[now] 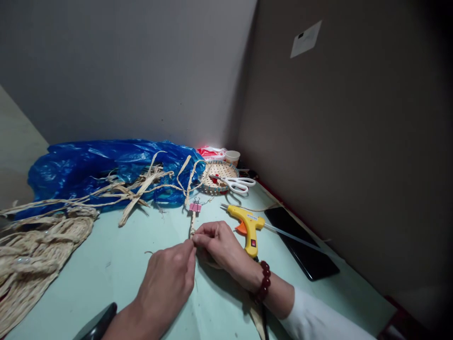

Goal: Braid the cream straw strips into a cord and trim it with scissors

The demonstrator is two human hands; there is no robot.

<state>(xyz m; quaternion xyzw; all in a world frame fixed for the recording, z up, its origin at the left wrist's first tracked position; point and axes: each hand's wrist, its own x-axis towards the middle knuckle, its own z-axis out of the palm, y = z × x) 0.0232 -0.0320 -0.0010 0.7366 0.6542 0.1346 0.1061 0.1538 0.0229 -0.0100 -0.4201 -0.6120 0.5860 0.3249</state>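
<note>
A thin braid of dry, straw-coloured fibre (pixel 193 222) runs toward me from a pink binder clip (pixel 195 207) on the pale green tabletop. Its near end disappears between my fingertips. My left hand (pixel 169 269) is closed, thumb and forefinger pinching the braid's end from the left. From the right, my right hand (pixel 221 245) pinches the same spot; a dark red bead bracelet (pixel 264 281) circles that wrist. The fingertips of both hands meet, so the exact strands in each are partly hidden.
A yellow glue gun (pixel 249 226) lies right of my hands, beside a black phone (pixel 300 241). White-handled scissors (pixel 240 184) rest on a round woven basket (pixel 215 170). Blue plastic (pixel 78 165) and loose fibre strips (pixel 141 189) lie at the back left, bundled braids (pixel 31 264) nearer.
</note>
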